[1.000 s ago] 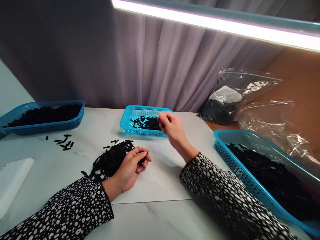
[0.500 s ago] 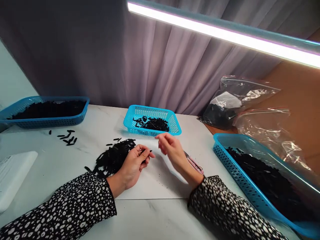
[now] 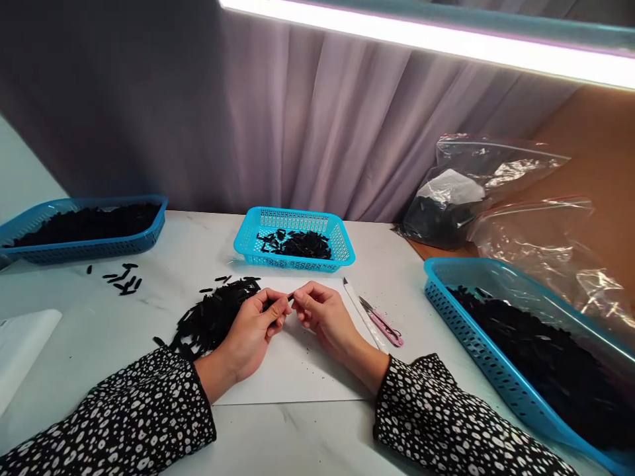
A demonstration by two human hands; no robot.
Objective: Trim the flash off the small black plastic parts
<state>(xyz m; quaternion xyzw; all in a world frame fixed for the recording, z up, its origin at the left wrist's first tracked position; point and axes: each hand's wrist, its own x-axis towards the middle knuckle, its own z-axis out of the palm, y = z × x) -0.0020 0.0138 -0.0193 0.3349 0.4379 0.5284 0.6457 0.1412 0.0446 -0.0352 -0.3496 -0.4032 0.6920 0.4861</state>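
Above a white sheet [image 3: 278,390], my left hand [image 3: 253,334] is closed around a small black strip [image 3: 291,297], pinched between thumb and forefinger. The fingertips of my right hand [image 3: 327,320] are pinched on the strip's other end, so the two hands nearly meet. What else lies inside the left fingers is hidden. A pile of similar black strips [image 3: 211,317] spreads beside and behind my left hand. To the right of my right hand lie a slim white tool with a dark pointed tip [image 3: 364,314] and pink-handled thread snips [image 3: 384,324].
A light blue basket [image 3: 292,266] with some black pieces stands behind the sheet. Fuller blue baskets stand at left [image 3: 99,250] and right [image 3: 476,350]. Several loose strips [image 3: 126,281] lie left. Clear plastic bags [image 3: 496,172] sit back right; a white box-like object [image 3: 24,347] lies left.
My right hand has moved left and down from near the light blue basket to the left hand, and its fingers have closed on the strip's end. The view has shifted slightly.
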